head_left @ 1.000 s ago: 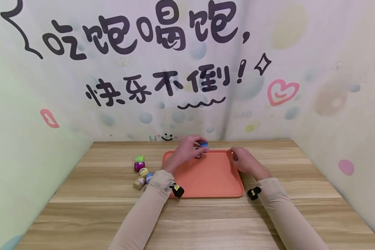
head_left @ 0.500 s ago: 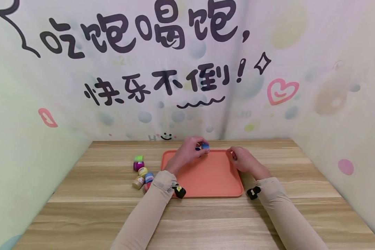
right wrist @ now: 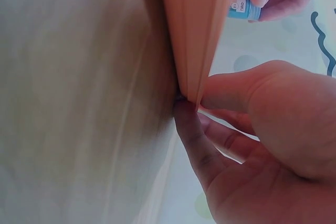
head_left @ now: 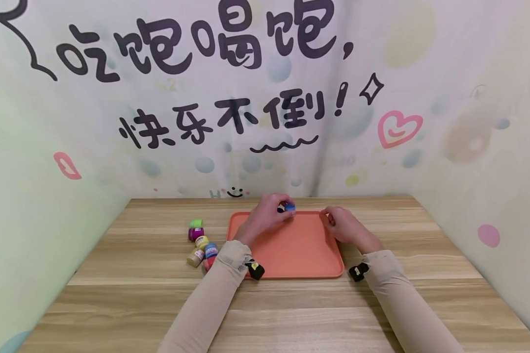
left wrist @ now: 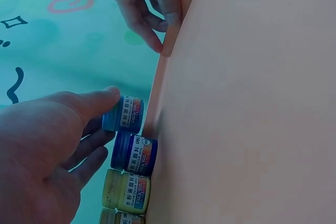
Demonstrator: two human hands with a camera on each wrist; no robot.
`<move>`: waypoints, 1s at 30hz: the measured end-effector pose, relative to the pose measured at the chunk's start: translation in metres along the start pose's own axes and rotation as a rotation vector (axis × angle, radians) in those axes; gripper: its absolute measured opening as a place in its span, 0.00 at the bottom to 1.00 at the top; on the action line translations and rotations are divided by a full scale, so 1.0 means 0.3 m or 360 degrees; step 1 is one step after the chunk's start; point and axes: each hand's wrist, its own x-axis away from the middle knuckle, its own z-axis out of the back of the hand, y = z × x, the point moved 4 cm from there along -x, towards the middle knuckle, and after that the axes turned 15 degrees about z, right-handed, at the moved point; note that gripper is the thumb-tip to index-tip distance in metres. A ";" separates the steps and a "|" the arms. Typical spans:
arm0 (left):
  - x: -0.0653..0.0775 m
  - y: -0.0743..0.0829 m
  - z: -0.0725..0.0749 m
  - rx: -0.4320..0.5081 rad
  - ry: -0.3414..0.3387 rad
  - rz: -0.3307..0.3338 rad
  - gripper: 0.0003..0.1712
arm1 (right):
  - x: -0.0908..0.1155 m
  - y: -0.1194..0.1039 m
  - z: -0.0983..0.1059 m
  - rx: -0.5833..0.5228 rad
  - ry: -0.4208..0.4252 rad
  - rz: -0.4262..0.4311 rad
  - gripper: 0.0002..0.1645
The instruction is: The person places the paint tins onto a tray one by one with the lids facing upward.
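On a wooden table [head_left: 291, 316], an orange tray [head_left: 300, 250] lies flat; your right hand [head_left: 344, 226] pinches its far right corner; your left hand [head_left: 265, 214] grips the light blue jar [left wrist: 131, 115] between thumb and fingers, just beside the dark blue jar [left wrist: 135, 154] at the tray's far edge; you appear to be setting it in line; the next move likely calls for a gentle release once it stands steady.

Wall [head_left: 265, 83]: “吃饱喝饱,快乐不倒!”; jars [left wrist: 135, 154]: “deli”, “水粉画颜料”
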 end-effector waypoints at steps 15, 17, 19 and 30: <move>0.000 0.003 -0.014 -0.0077 -0.0029 0.0145 0.16 | -0.004 0.016 -0.010 0.0001 -0.0024 -0.0030 0.15; 0.000 0.005 -0.017 -0.0091 -0.0039 0.0160 0.17 | -0.003 0.015 -0.009 0.0000 -0.0023 -0.0029 0.14; -0.001 0.004 -0.021 -0.0108 -0.0046 0.0172 0.17 | -0.002 0.014 -0.006 -0.0001 -0.0019 -0.0023 0.14; -0.003 0.008 -0.031 -0.0144 -0.0062 0.0226 0.19 | 0.001 0.007 0.000 -0.0004 -0.0038 -0.0042 0.16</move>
